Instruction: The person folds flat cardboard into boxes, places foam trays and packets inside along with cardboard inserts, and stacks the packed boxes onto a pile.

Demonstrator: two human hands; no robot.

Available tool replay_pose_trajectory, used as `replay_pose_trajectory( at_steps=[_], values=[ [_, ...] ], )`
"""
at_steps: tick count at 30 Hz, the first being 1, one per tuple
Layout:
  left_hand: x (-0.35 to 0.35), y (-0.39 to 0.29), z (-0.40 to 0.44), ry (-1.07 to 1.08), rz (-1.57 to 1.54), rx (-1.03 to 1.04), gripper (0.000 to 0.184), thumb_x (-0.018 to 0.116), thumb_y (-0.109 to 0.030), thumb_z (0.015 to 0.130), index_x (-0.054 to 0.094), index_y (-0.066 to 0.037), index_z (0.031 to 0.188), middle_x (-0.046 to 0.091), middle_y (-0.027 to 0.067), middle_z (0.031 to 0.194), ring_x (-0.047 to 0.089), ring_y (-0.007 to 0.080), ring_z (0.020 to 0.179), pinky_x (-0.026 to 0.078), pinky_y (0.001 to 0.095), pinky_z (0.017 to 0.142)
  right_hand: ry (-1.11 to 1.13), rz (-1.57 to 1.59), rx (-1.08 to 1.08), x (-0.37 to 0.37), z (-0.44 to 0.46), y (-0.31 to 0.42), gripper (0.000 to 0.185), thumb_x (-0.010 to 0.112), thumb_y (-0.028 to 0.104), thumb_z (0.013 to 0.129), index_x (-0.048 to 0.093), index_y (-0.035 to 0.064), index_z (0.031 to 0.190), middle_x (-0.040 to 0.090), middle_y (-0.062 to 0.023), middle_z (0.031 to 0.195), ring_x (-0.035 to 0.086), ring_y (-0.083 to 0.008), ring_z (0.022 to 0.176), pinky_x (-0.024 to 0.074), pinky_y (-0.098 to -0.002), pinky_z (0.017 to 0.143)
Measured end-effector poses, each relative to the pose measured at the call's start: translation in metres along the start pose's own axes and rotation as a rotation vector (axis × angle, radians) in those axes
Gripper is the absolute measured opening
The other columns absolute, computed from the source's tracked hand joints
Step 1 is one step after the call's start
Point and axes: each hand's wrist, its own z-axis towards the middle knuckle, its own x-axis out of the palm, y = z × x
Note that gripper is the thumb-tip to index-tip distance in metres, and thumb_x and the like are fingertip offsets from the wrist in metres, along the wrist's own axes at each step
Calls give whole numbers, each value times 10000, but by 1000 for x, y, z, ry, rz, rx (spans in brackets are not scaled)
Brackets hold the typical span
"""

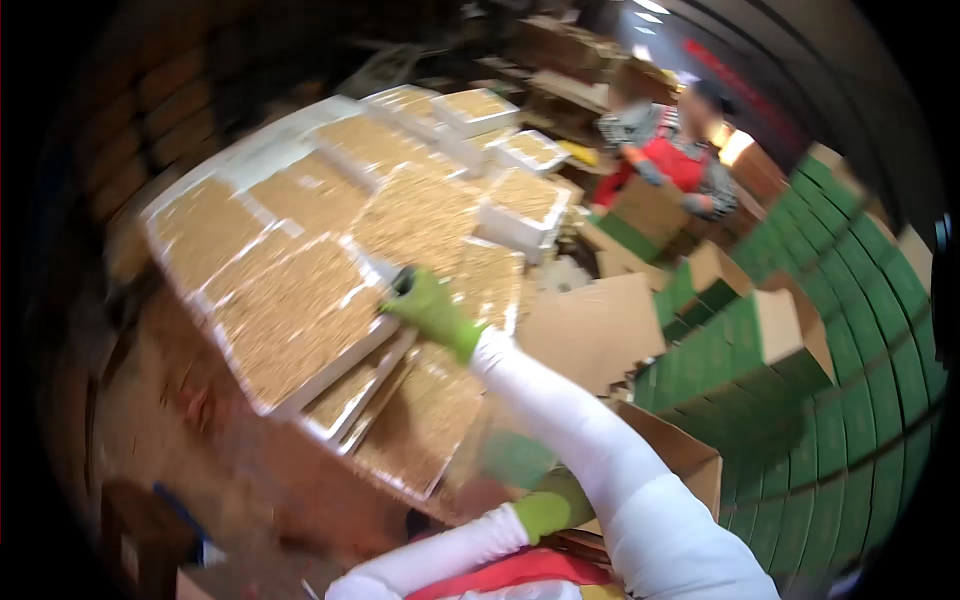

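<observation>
- Your right arm, in its white sleeve (570,405), was stretched nearly straight, going from the lower right of the view forward and to the left, over the table.
- Your right hand (432,308), in a green glove with a dark palm side, was at the near right corner of a white tray (335,372), with the fingers pointing away from you and to the left.
- The fingers looked curved, but the picture was blurred there, so I cannot tell whether they gripped the tray or only touched it.
- This tray, filled with tan grainy material (300,305), lay at the near side of the table, slightly tilted in the view; edges of other trays showed just below it.
- Your left arm was bent across the front of your body, low in the view, with the forearm directed to the right.
- Your left hand (545,513), also in a green glove, was beside an open cardboard box (688,455) and partly hidden under the right forearm; I cannot tell whether it was open or closed.
- To your right stood stacked green boxes (850,290), and farther away a person in red (688,160) had gloved hands at another carton (650,212).
</observation>
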Motion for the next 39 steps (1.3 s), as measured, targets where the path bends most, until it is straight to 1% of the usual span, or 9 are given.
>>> replay_pose_trajectory(
  at_steps=[3, 7, 9, 13, 18, 28, 32, 36, 39],
  values=[
    [-75, -44, 2, 283, -94, -278, 377, 554, -374, 918, 675, -75, 1112, 676, 166, 1143, 651, 385, 995, 494, 464, 870, -55, 18, 36, -8, -59, 12, 464, 838, 254, 623, 583, -4, 912, 640, -128, 776, 620, -221, 733, 522, -370, 666],
    [-42, -6, 0, -147, 126, 444, 242, 624, -165, 848, 678, -80, 1069, 684, 143, 934, 664, 350, 811, 524, 444, 689, 33, -15, 251, -1, -124, 26, 588, 857, 434, 671, 531, 35, 955, 636, -124, 886, 607, -241, 851, 492, -378, 746],
    [-52, -14, -3, 167, 253, 257, 334, 538, -187, 944, 594, -17, 1226, 626, 171, 1215, 597, 309, 1127, 453, 396, 969, 72, 53, 266, 2, -117, 13, 825, 824, 595, 670, 510, 2, 1151, 623, -157, 962, 610, -267, 867, 496, -389, 779],
    [-48, -3, -17, -118, 110, 419, 319, 628, -130, 832, 635, -31, 1135, 653, 177, 1059, 631, 336, 980, 494, 442, 836, 429, 514, 617, -11, -98, 49, 1287, 790, 724, 619, 206, -47, 1469, 503, -234, 1339, 495, -305, 1237, 432, -358, 1007],
    [-8, 27, -16, -158, -30, 335, 374, 607, -171, 899, 583, -46, 1251, 609, 167, 1197, 557, 306, 1158, 426, 411, 989, -37, 427, 358, 87, -58, -34, 1293, 802, 705, 615, 178, 30, 1525, 436, -221, 1434, 470, -287, 1279, 431, -382, 1018],
    [-40, -13, -14, -52, 112, 57, 229, 499, -206, 944, 653, -39, 973, 671, 186, 861, 632, 399, 746, 500, 476, 700, -85, 584, 299, -115, -193, 39, 1124, 810, 547, 746, 200, 42, 1544, 414, -204, 1475, 416, -259, 1343, 352, -376, 1105],
    [-35, -9, -21, -72, 455, 181, 359, 550, -155, 938, 565, -41, 1278, 631, 157, 1164, 633, 289, 1009, 521, 397, 821, -165, 728, 293, -210, -307, 74, 806, 727, 335, 896, 286, 19, 1492, 526, -114, 1341, 499, -177, 1236, 417, -342, 1043],
    [-43, -11, -18, -200, -854, 155, 454, 617, -203, 946, 522, -78, 1372, 592, 153, 1312, 580, 280, 1203, 463, 393, 1026, -452, 528, 383, -250, -422, 48, 636, 627, 248, 964, 322, 34, 1480, 549, -90, 1311, 564, -178, 1169, 506, -329, 956],
    [-54, -16, -12, -102, -289, 279, 702, 629, -180, 941, 269, 7, 1514, 519, 204, 1400, 512, 320, 1289, 365, 374, 1113, -700, 801, 467, -247, -506, 9, 541, 639, 165, 965, 410, 10, 1430, 564, -74, 1309, 557, -146, 1156, 473, -308, 971]
  ],
)
